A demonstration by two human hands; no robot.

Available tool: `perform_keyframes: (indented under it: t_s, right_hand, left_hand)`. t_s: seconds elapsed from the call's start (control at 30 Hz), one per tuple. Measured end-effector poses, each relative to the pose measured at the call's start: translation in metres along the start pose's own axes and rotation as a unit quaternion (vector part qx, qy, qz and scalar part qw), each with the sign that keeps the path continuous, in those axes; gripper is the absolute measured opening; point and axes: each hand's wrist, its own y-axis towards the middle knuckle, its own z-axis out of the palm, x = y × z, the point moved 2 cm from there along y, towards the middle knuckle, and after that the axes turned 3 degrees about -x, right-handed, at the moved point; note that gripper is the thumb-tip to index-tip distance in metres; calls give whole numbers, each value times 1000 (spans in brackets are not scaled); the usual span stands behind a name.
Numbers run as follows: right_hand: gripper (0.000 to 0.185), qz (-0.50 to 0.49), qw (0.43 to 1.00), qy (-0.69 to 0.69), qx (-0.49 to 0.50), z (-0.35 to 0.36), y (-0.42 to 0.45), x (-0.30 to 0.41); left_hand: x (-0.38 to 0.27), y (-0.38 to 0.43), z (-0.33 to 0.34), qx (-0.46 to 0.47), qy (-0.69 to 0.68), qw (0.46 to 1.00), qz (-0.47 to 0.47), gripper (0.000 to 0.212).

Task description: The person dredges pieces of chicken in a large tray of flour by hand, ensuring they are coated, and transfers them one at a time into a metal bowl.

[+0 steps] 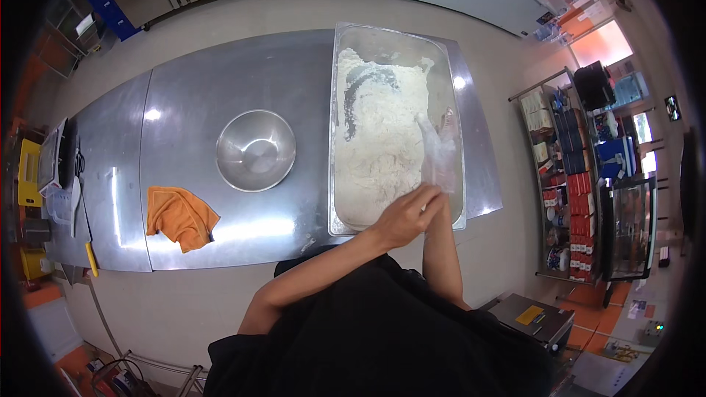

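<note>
A clear plastic glove [439, 168] covers my right hand [438, 146], which is over the right side of a deep metal pan [333, 176]. Its fingers point away from me and look spread, with nothing seen in them. My left hand [411, 212] crosses over the right wrist and pinches the glove's cuff. White flour-like powder [380, 160] covers most of the pan's floor, heaped unevenly, and a curved bare streak shows at the far left. Whether the gloved fingers touch the powder is hard to tell.
The pan stands on a stainless steel table [187, 110]. Left of it are a metal mixing bowl [256, 150] and a crumpled orange cloth [182, 218]. A yellow-handled knife [91, 259] and black-handled scissors [79, 162] lie at the far left. A loaded shelf rack [573, 176] stands right.
</note>
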Motion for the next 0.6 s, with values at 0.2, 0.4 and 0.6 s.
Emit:
perform_keyframes:
  t_s: [0.2, 0.4, 0.6]
  right_hand:
    - [79, 186, 965, 185, -29, 5, -2, -7]
    - [77, 130, 955, 252, 90, 3, -1, -6]
    - [73, 165, 941, 289, 60, 8, 2, -14]
  left_hand:
    - [-2, -3, 9, -12, 14, 999, 38, 34]
    - [0, 8, -2, -122, 51, 988, -78, 40]
    - [12, 1, 1, -82, 47, 995, -42, 33]
